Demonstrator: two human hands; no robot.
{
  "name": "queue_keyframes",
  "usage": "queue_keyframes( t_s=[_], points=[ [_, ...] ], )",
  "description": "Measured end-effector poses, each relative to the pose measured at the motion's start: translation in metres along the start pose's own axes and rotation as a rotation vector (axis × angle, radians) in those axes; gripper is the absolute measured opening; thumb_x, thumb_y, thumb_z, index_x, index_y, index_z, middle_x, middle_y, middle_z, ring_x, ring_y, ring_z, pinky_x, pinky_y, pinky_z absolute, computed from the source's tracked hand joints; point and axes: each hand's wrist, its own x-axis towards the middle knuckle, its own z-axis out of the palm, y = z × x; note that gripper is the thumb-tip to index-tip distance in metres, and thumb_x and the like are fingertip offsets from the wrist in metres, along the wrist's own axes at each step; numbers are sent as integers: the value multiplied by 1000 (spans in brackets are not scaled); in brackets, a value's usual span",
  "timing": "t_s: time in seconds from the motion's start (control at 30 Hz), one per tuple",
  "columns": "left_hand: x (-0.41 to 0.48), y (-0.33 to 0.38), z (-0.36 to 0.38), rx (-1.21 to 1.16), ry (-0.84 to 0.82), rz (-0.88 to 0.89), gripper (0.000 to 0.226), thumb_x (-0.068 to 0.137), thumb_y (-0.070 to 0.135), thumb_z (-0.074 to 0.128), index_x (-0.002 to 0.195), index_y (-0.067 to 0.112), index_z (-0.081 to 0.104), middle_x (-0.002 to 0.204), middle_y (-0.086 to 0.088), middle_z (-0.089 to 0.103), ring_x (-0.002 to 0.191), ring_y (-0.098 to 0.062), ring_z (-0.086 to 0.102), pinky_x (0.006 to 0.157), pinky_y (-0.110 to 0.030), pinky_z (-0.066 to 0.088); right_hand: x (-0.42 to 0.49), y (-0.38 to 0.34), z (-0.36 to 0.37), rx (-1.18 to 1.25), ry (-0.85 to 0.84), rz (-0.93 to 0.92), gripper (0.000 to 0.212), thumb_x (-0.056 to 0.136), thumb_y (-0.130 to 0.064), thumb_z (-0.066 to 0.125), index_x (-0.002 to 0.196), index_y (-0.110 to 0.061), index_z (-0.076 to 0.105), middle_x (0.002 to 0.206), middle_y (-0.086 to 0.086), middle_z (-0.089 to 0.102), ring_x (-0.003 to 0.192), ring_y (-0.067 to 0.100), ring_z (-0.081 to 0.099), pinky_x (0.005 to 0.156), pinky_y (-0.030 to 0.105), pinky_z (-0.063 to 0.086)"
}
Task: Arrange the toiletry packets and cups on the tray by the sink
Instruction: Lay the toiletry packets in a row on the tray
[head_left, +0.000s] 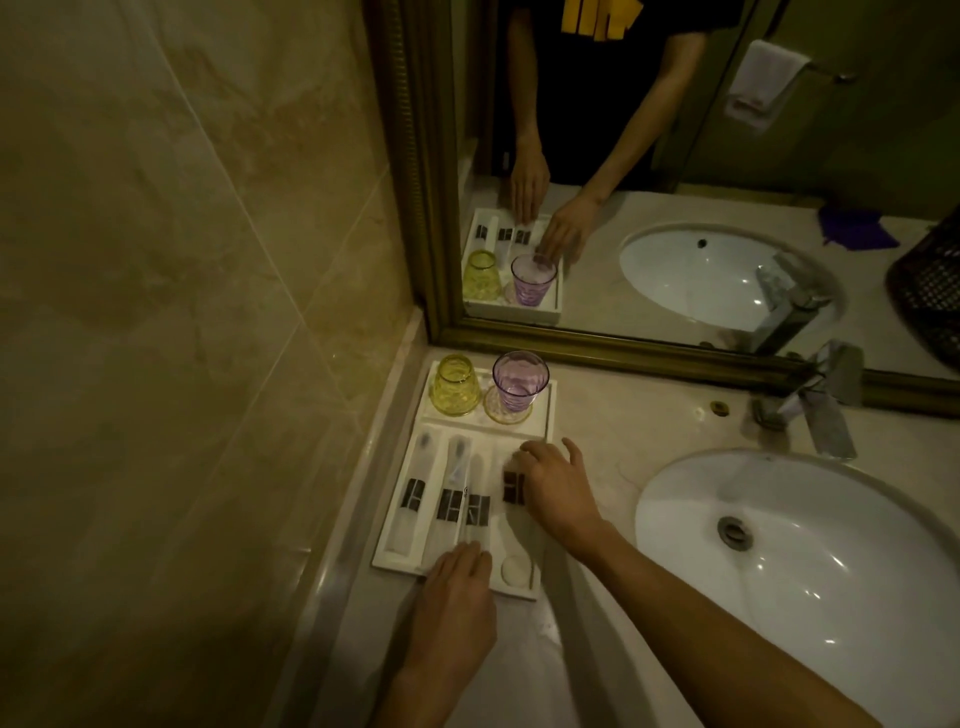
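A white tray (396, 558) lies on the counter in the corner by the wall. At its far end a yellow cup (456, 385) stands upside down beside an upright purple cup (519, 382) on a coaster. Several long clear toiletry packets (451, 499) with dark labels lie side by side in the near section. My right hand (558, 491) rests on the rightmost packet (513, 488), fingers spread over it. My left hand (460, 587) presses flat on the near ends of the middle packets at the tray's front edge. A small round item (515, 569) lies in the tray's near right corner.
A white oval sink (779, 551) is set in the counter to the right, with a chrome tap (826, 410) behind it. A framed mirror (675, 182) stands along the back edge. A marble wall (182, 312) closes the left side.
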Motion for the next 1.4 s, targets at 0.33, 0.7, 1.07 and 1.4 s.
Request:
queue_keyframes(
  t_s=[0.33,0.7,1.07,1.4],
  points=[
    [2,-2,1,-21,-1,2,53,100,22,40,153,15,32,163,-3,30,151,-15,22,123,-29,19,19,6,-6,-99,-111,6,30,90,-16,57,121,-17,61,128,6,62,121,25,58,120,58,16],
    [6,-4,0,-54,20,21,55,100,22,43,154,12,31,166,-3,24,153,-12,16,122,-26,19,14,-24,10,0,-100,-259,36,84,-10,55,117,-17,68,123,3,63,115,28,59,114,52,27],
    [-6,-19,0,24,74,-163,50,100,30,42,148,16,42,158,-5,40,147,-17,32,120,-30,22,-1,-36,20,83,-43,-397,47,93,-24,61,140,-27,55,150,4,51,137,25,49,116,60,29],
    [-7,-30,2,67,55,-114,51,97,32,52,143,10,52,152,-9,49,144,-21,41,118,-37,30,-2,-40,33,90,-97,-324,41,100,-25,52,140,-24,57,150,6,50,136,27,52,116,63,20]
  ],
)
